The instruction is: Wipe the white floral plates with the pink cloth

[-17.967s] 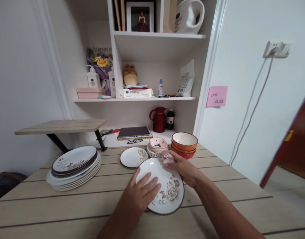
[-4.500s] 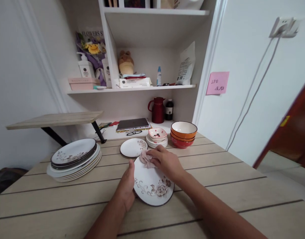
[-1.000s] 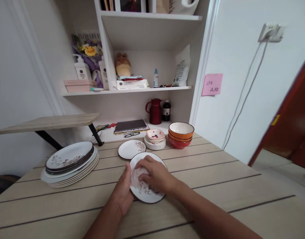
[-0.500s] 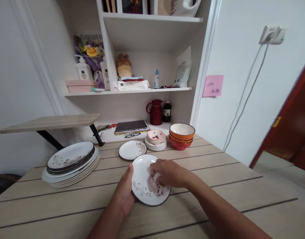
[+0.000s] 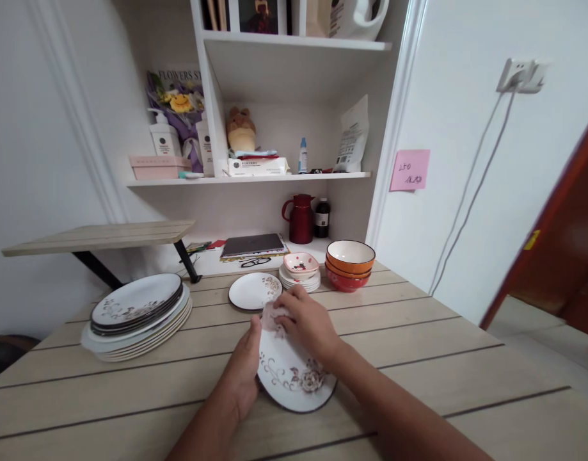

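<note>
A white plate (image 5: 286,374) with brown flowers and a dark rim is tilted up over the table. My left hand (image 5: 246,365) grips its left edge, thumb on the upper face and the other fingers hidden beneath. On the plate's far upper part, my right hand (image 5: 309,323) presses a crumpled pale pink cloth (image 5: 275,318), fingers bent over it. Just beyond lies another flowered plate (image 5: 253,291) flat on the table. Behind my right hand stands a stack of small white dishes (image 5: 303,282) with a pink-patterned bowl (image 5: 301,263) on top.
A tall stack of plates (image 5: 137,314) stands at the left, by the raised wooden shelf (image 5: 102,235). Orange and red bowls (image 5: 350,266) are nested at the back right. Farther back are a laptop (image 5: 253,244), glasses (image 5: 256,262) and a red jug (image 5: 301,219).
My right hand has slid the cloth from the plate's lower right to its far upper edge, uncovering the flower pattern. The plate has tipped and shifted slightly toward me.
</note>
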`<state>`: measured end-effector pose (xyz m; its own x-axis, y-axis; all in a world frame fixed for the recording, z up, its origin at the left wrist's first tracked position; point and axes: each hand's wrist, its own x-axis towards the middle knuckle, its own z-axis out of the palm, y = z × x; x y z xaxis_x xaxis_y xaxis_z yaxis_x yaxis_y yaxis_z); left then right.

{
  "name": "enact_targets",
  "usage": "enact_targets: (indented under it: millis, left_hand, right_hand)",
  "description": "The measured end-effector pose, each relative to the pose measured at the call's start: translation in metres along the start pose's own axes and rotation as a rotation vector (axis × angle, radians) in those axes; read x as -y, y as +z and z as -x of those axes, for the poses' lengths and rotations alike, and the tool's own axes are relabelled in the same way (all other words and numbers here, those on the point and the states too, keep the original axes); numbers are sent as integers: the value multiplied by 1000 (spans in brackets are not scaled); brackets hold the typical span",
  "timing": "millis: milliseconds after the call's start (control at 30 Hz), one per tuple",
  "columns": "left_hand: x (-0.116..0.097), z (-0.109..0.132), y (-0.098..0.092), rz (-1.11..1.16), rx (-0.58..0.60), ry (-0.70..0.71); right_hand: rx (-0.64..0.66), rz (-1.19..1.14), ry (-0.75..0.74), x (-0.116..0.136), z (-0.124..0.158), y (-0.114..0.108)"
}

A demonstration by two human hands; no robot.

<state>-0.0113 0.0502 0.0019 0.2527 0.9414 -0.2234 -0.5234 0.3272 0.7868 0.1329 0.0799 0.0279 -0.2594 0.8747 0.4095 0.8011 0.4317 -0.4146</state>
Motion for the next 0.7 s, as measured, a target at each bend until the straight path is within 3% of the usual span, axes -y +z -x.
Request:
enact_targets:
  millis: [133,367,567,700]
  left_hand:
    - [0,4,3,-76,-47,7]
    - [-1,9,2,-48,-88,12]
    - [-3,7,-3,-1,-52,-22]
    - [-6,7,-2,15,-43,-35]
  right_hand:
    - [21,137,94,-23,-1,-22]
    - [398,171,-21,-33,7,-44]
    - [630,-3,-209,-19,17,-42]
    - [596,-196,-298,-1,19,-24]
